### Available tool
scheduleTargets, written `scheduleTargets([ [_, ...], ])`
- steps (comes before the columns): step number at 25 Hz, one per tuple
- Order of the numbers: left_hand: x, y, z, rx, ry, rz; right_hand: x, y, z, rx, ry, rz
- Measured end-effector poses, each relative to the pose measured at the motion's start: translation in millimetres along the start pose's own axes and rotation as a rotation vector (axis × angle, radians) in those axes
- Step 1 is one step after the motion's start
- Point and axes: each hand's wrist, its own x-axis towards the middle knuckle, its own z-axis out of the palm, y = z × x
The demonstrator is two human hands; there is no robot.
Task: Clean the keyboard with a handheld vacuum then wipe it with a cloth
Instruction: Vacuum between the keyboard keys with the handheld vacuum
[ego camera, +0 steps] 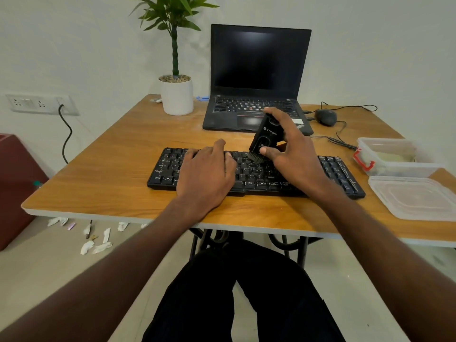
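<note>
A black keyboard lies across the near half of the wooden table. My left hand rests flat on its left-middle keys, fingers spread and straight. My right hand grips a small black handheld vacuum, tilted, with its brush tip touching the upper key rows near the keyboard's middle. No cloth is visible; a clear box at the right holds something pale that I cannot identify.
An open black laptop stands behind the keyboard, a white potted plant to its left, a wired mouse to its right. A clear plastic box and its lid sit at the right edge. Paper scraps litter the floor.
</note>
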Motion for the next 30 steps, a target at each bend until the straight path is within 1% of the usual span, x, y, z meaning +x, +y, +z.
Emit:
scheduleTargets([
  [3,-1,0,0,-0.011,0.003,-0.011,-4,-4,4,0.007,0.105,0.019],
  [5,-1,0,0,-0.015,-0.007,-0.012,-2,-7,7,-0.019,0.144,-0.016],
  [6,-1,0,0,-0.017,-0.013,-0.012,2,-7,8,-0.026,0.133,-0.039],
  [8,-1,0,-1,-0.021,-0.015,-0.014,12,-9,6,-0.042,0.015,-0.069],
  [9,-1,0,-2,-0.020,-0.015,-0.016,17,-8,5,-0.090,-0.053,-0.078],
  [10,-1,0,-3,-0.018,-0.015,-0.018,21,-9,4,-0.170,-0.079,-0.086],
  [12,-2,0,-4,-0.012,-0.014,-0.024,27,-13,5,-0.278,-0.051,-0.090],
  [13,-3,1,-5,-0.006,-0.013,-0.023,28,-15,7,-0.234,-0.056,-0.092],
  [15,-4,2,-5,0.000,-0.009,-0.018,28,-18,12,-0.147,-0.126,-0.105],
  [16,-4,2,-5,0.000,-0.013,-0.018,28,-18,13,-0.184,-0.138,-0.110],
  [19,-4,2,-4,0.006,-0.022,-0.019,36,-15,13,-0.362,-0.040,-0.035],
  [20,-4,2,-5,0.006,-0.025,-0.018,41,-16,14,-0.336,-0.033,-0.018],
  [21,-4,2,-5,0.002,-0.028,-0.017,45,-18,15,-0.247,-0.062,-0.013],
  [22,-4,3,-5,-0.004,-0.030,-0.016,47,-20,15,-0.149,-0.124,-0.013],
  [23,-4,3,-5,-0.008,-0.032,-0.015,49,-21,16,-0.108,-0.198,-0.025],
  [24,-5,3,-5,-0.009,-0.035,-0.013,48,-19,14,-0.134,-0.251,-0.032],
  [25,-5,3,-5,-0.006,-0.038,-0.010,48,-17,10,-0.209,-0.274,-0.029],
  [28,-5,2,-4,-0.001,-0.050,-0.002,55,-15,-11,-0.521,-0.249,0.092],
  [30,-3,2,-4,-0.002,-0.063,0.001,60,-20,-18,-0.734,-0.257,0.131],
])
